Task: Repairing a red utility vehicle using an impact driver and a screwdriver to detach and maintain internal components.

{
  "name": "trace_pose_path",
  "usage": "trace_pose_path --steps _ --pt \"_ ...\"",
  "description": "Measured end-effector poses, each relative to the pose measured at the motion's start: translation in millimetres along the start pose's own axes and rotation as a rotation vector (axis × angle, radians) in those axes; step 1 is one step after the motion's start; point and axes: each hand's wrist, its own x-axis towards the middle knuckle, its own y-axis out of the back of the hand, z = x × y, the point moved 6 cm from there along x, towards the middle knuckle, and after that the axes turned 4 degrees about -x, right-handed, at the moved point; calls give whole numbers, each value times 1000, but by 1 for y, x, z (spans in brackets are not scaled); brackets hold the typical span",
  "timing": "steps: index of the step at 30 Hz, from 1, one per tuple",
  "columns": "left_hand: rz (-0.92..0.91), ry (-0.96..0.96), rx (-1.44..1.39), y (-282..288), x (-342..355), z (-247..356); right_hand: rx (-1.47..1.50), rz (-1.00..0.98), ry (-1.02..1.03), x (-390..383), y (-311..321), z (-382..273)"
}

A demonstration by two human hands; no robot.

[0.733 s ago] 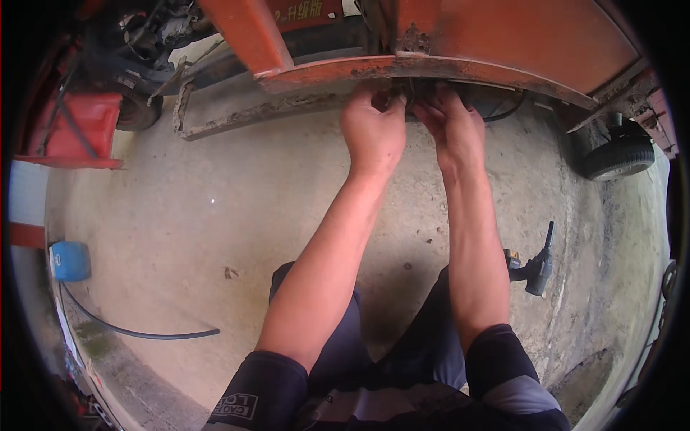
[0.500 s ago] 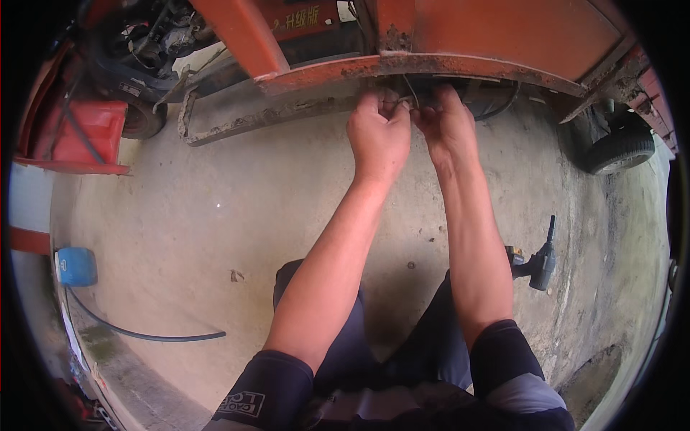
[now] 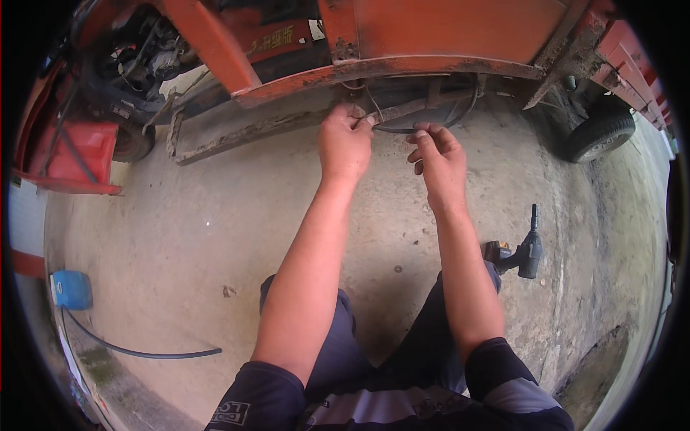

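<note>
Head view: black cable point(image 3: 394, 131) at upper centre of frame, below rusty orange rail point(image 3: 402, 68). Left hand point(image 3: 346, 144) looks pinched on its left part. Right hand point(image 3: 440, 161) pinches farther right, thumb and index, other fingers loose. Axis near-horizontal between hands, then curves up-right, right hand nearer that bend.

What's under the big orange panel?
Below the orange panel you can see a black cable between the left hand and right hand, and a dirty bar. The panel covers anything farther back, so I can't tell.
</note>
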Motion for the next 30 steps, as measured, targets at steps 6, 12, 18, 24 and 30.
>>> trace_pose_path --steps 6,12,18,24,30 --pt "-42 -22 -125 -11 0 -9 457 240 -261 8 6 44" --pt "-171 -110 -33 -3 8 8 649 -159 -58 19 -52 25" --pt "-110 -331 401 16 10 33 371 -56 -34 12 -59 17" --pt "-152 -261 451 14 13 32 395 -72 19 8 -68 30" --pt "-316 -72 376 5 10 36 326 38 249 16 -54 43"
